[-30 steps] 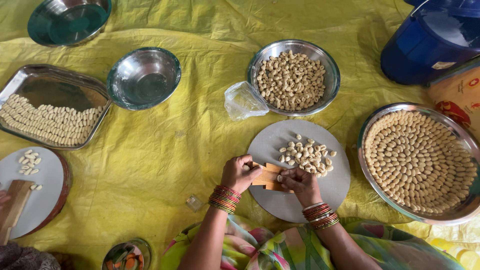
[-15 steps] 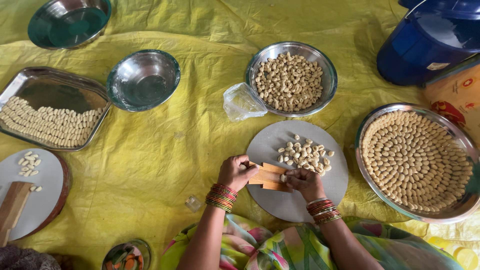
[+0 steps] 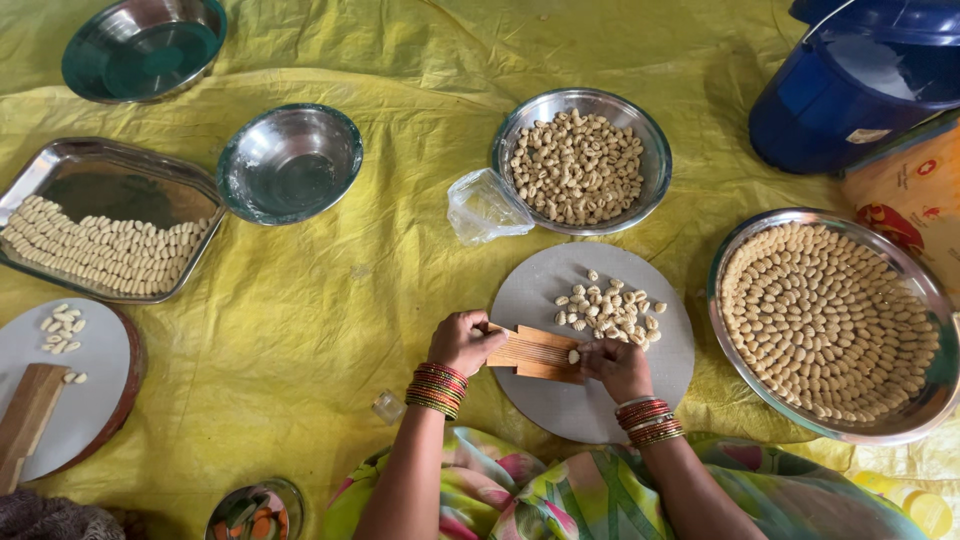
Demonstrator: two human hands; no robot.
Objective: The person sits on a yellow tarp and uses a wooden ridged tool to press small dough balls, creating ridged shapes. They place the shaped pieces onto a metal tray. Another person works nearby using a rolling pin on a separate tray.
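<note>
Grip first: my left hand is closed on the left end of the ridged wooden board. My right hand is curled over the board's right end, with a small dough piece showing just at the thumb. I cannot tell whether those fingers pinch the piece or only press on it.

Working down from the biggest things, the yellow sheet on the floor and all the vessels on it lie as they did a second ago. The large round steel tray on my right is packed with shaped pieces in rings. The rectangular tray on the far left holds rows of them, the steel bowl ahead is full, and the bowl beside it is empty.

The round grey board under my hands has not shifted, nor has the loose heap of pieces on its far side.

The real changes are small. My hands have barely moved on the ridged board, and the right one has edged slightly outward, so I judge one piece is mid-roll. On the other grey board at far left, a second wooden board now lies flat, no longer tilted up.
</note>
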